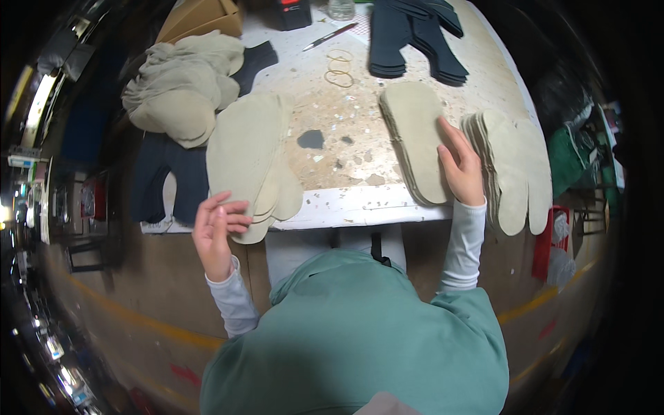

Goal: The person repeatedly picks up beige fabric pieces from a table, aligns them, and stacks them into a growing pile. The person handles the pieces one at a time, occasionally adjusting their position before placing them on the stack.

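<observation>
My left hand (217, 234) is at the near end of a fanned pile of beige insole-shaped pieces (243, 149), its fingers slightly bent and apart. The near ends of that pile overhang the table's front edge. My right hand (465, 168) lies with stretched fingers along the right side of a neat stack of beige insole-shaped pieces (415, 138). Its thumb and fingertips seem to touch that stack. Just right of this hand stand more stacked beige pieces (510, 173), partly fanned out.
A heap of beige pieces (176, 90) is at the far left, with dark cut pieces (187, 173) near it. Stacked dark pieces (415, 38) lie at the back right. Rubber bands (339, 77), a pen (330, 37), a glass jar (341, 9) and a cardboard box (200, 21) are farther back.
</observation>
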### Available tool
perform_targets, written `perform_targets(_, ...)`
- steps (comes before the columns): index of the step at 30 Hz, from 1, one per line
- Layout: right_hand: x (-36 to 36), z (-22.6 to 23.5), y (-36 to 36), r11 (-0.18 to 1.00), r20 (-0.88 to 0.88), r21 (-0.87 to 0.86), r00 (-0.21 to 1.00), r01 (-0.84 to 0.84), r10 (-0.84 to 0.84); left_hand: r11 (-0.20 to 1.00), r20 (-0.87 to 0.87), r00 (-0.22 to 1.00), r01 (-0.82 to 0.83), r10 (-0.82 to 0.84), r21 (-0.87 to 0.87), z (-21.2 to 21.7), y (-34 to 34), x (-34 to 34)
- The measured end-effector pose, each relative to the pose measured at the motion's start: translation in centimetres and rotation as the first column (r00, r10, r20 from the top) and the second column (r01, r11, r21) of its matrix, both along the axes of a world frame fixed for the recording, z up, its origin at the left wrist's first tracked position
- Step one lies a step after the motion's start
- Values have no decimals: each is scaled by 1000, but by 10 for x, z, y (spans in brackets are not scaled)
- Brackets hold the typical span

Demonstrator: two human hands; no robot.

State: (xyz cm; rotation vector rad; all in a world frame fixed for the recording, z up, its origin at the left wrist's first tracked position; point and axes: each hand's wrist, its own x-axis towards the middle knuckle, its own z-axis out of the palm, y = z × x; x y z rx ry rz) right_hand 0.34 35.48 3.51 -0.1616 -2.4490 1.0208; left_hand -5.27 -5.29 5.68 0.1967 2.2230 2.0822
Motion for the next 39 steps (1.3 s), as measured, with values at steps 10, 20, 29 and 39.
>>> perform_targets(10,-5,-10,-68,772,111,628,972,94,-208,875,-344,903,-368,256,-316,-7,-8,4)
perform_targets(20,1,-12,-66,811,128,582,980,51,-154,768,-597,794,-309,-117,-561,-13,-2,2)
perform_targets(29,3,-5,-103,928,99,341,988,-148,121,670,-666,740,-448,-95,-593,-19,5,1)
perform_targets(39,-16,-4,-133,926,3,-125,933,-357,360,767,-686,727,-429,-20,-478,-8,12,-4)
